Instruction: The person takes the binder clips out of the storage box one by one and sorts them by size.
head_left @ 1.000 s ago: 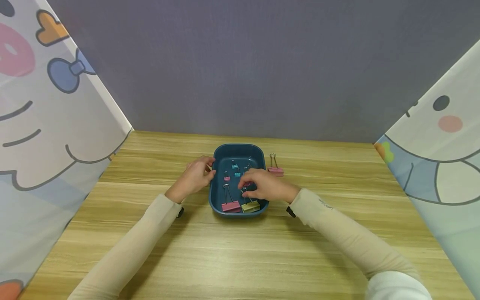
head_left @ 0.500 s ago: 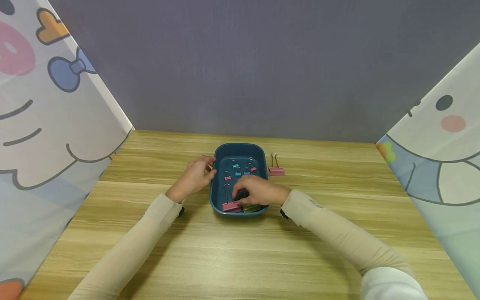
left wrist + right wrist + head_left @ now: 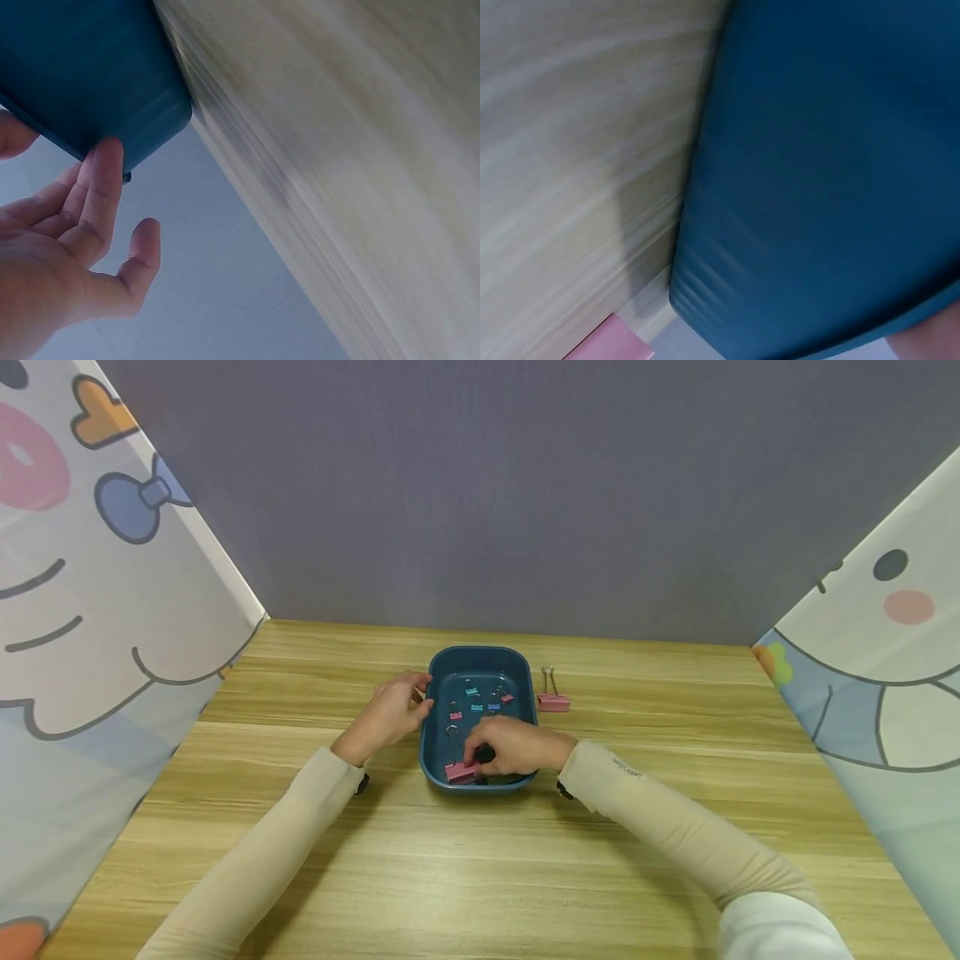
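Note:
A dark blue tray (image 3: 480, 661) lies on the table with binder clips of different sizes inside it. My left hand (image 3: 386, 712) is at the tray's left side, its fingertips touching the outer wall near the rim in the left wrist view. Inside the tray, my right hand (image 3: 517, 746) pinches the right end of a large pink binder clip (image 3: 456, 773) at the near edge. That hand hides the yellow-green clip beside it. Farther back lie small clips: a light blue one (image 3: 471, 692), a teal one (image 3: 477, 707), a purple-blue one (image 3: 493, 707) and two pink ones.
Just right of the tray, another large pink binder clip (image 3: 553, 702) lies on the wooden table (image 3: 480, 868). A grey panel (image 3: 487, 510) rises behind the table, and cartoon-printed cloth (image 3: 97, 652) borders both sides.
My right hand has moved left and toward the near edge of the tray, onto the large pink clip, uncovering small clips and covering the yellow-green one. The left hand has kept its place.

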Available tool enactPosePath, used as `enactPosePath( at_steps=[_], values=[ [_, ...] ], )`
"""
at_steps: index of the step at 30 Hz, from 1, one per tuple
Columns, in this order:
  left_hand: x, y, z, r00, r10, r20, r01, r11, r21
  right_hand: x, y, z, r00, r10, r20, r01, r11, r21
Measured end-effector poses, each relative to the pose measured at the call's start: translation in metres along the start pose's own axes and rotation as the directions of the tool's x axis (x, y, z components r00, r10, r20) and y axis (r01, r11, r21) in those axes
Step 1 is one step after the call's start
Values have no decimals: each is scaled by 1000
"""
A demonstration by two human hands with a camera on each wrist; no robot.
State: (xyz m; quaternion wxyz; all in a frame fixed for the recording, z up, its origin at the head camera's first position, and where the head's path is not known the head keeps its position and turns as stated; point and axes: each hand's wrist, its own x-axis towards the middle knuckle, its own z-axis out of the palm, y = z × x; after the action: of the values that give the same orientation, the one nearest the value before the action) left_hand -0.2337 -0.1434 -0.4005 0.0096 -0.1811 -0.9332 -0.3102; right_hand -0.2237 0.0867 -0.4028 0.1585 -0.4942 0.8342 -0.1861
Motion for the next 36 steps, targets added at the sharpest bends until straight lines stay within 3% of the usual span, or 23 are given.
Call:
enactPosePath(
  at_steps=[18,36],
  values=[
    [-2,0,1,1000,9,-6,-9,1000,13,3,-4,4,998,69,-14,-69,997,-35],
    [0,1,1,1000,4,-12,-4,1000,8,-3,-1,0,981,73,-178,-76,997,-9]
  ],
)
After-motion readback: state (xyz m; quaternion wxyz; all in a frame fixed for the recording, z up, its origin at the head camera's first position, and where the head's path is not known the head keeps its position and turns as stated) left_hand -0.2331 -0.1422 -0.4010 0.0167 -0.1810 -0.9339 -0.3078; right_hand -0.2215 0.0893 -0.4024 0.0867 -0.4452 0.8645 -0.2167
